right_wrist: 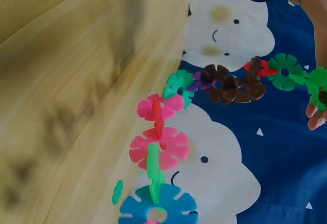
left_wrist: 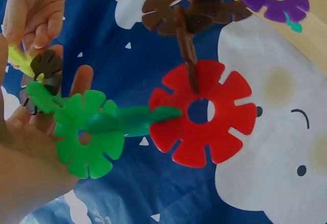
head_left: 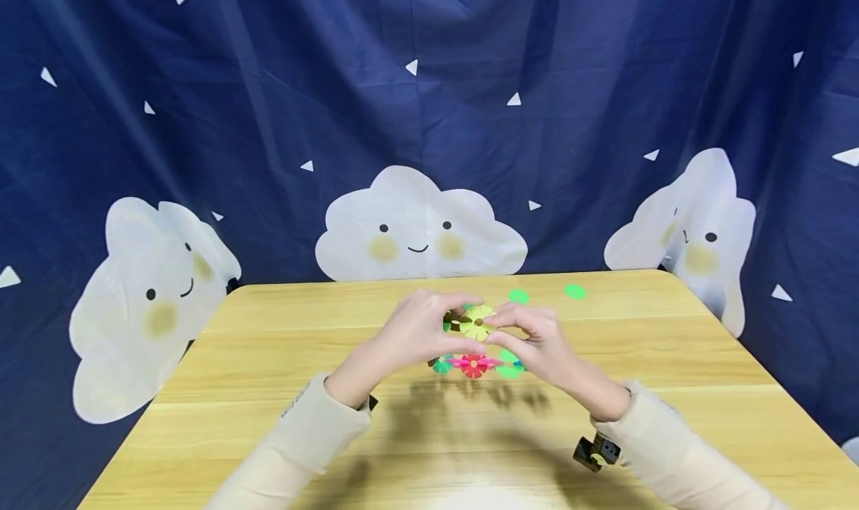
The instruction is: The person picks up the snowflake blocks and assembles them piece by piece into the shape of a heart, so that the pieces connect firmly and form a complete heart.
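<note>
The left grip (head_left: 421,326) pinches a brown disc (left_wrist: 48,64), the right grip (head_left: 537,340) a yellow disc (head_left: 473,332), apparently mid-joining; next calls for a firm, aligned push.

No wording is reading legibly. Small dark lettering (head_left: 296,400) is running along the cream-coloured, long fabric sleeve (head_left: 285,450) at the lower left of the head view, appearing too tiny to decipher. Pale script-like marks (left_wrist: 100,217) are showing, also unreadable, on the dark blue fabric backdrop (left_wrist: 138,178), lower left of the left wrist view.
</note>
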`<state>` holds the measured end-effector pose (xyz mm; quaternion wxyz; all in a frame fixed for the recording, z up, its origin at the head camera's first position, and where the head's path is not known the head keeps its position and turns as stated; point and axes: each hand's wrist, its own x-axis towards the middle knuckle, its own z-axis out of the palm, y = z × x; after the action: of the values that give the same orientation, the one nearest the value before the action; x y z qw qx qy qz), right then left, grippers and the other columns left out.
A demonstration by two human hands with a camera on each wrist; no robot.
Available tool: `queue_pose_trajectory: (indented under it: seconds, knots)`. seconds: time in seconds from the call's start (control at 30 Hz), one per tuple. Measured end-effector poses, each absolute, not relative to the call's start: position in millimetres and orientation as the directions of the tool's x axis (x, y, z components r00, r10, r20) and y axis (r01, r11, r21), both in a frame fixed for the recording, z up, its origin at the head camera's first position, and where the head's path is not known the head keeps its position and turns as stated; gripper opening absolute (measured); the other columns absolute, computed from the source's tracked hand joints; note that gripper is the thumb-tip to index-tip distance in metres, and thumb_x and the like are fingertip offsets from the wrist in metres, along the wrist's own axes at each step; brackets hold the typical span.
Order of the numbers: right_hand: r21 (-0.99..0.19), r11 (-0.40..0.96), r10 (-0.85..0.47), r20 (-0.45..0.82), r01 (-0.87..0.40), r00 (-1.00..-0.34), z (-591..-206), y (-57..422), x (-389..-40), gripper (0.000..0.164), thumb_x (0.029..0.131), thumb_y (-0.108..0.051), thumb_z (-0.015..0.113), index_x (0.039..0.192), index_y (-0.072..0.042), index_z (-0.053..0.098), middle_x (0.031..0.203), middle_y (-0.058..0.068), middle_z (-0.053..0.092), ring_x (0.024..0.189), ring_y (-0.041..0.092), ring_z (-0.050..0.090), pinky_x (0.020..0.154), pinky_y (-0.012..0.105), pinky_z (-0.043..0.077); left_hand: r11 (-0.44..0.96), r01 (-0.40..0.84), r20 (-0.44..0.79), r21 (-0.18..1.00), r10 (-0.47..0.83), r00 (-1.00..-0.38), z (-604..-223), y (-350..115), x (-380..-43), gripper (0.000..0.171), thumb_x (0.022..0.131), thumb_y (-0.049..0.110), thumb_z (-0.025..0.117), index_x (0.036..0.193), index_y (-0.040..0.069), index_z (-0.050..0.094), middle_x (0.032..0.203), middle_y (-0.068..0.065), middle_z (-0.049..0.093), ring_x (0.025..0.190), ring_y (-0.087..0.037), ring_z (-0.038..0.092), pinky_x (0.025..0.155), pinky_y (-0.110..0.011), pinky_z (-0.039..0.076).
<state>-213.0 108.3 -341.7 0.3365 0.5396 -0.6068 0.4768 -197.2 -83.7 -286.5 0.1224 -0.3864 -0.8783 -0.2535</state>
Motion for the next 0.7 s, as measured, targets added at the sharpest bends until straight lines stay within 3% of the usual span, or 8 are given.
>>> queue_pose_trajectory:
  seconds: [0.13, 0.27, 0.47, 0.53, 0.7]
  knots:
    - [-0.248, -0.035, -0.356, 0.908, -0.968, -0.22, -343.5, 106.6, -212.3, 0.024, 0.087, -0.018, 0.059, 0.083, 0.006, 0.061, 0.074, 0.016, 0.064, 0.078, 0.014, 0.062, 0.072, 0.017, 0.05, 0.585, 0.729, 0.405, 0.355, 0.606, -0.684, -288.7, -84.6, -198.4, 0.05, 0.066, 0.039, 0.079, 0.107, 0.014, 0.067, 0.068, 0.006, 0.063, 0.052, 0.0, 0.048, 0.046, -0.016, 0.035]
    - [-0.319, -0.002, -0.385, 0.875, -0.948, -0.294, -345.5, 106.9, -213.1, 0.027, 0.089, -0.021, 0.056, 0.087, 0.005, 0.061, 0.078, 0.017, 0.064, 0.074, 0.017, 0.062, 0.071, 0.018, 0.051, 0.595, 0.714, 0.395, 0.369, 0.595, -0.7, -290.7, -87.0, -201.1, 0.048, 0.067, 0.039, 0.078, 0.105, 0.012, 0.068, 0.064, 0.006, 0.061, 0.052, -0.002, 0.046, 0.047, -0.016, 0.034]
    - [-0.371, 0.095, -0.327, 0.865, -0.924, -0.381, -350.0, 116.2, -223.6, 0.028, 0.088, -0.017, 0.058, 0.101, 0.008, 0.06, 0.076, 0.019, 0.066, 0.069, 0.015, 0.065, 0.072, 0.017, 0.05, 0.641, 0.648, 0.338, 0.412, 0.553, -0.762, -291.9, -94.1, -204.7, 0.047, 0.069, 0.04, 0.077, 0.106, 0.012, 0.068, 0.054, 0.008, 0.05, 0.048, -0.003, 0.038, 0.046, -0.017, 0.028]
    - [-0.423, 0.145, -0.288, 0.847, -0.895, -0.447, -353.2, 124.4, -231.4, 0.021, 0.086, -0.005, 0.06, 0.103, 0.008, 0.059, 0.074, 0.018, 0.066, 0.066, 0.011, 0.064, 0.069, 0.015, 0.05, 0.663, 0.622, 0.322, 0.417, 0.531, -0.783, -292.6, -97.9, -205.4, 0.049, 0.068, 0.04, 0.077, 0.107, 0.012, 0.068, 0.055, 0.009, 0.05, 0.049, -0.003, 0.038, 0.047, -0.018, 0.028]
    - [-0.644, 0.33, -0.208, 0.664, -0.691, -0.718, -368.3, 152.6, -256.7, 0.022, 0.084, 0.009, 0.056, 0.106, 0.008, 0.059, 0.078, 0.019, 0.066, 0.066, 0.007, 0.062, 0.063, 0.014, 0.047, 0.685, 0.589, 0.304, 0.428, 0.504, -0.808, -293.1, -106.8, -205.9, 0.048, 0.067, 0.038, 0.078, 0.107, 0.013, 0.068, 0.062, 0.01, 0.056, 0.055, -0.003, 0.044, 0.05, -0.019, 0.034]
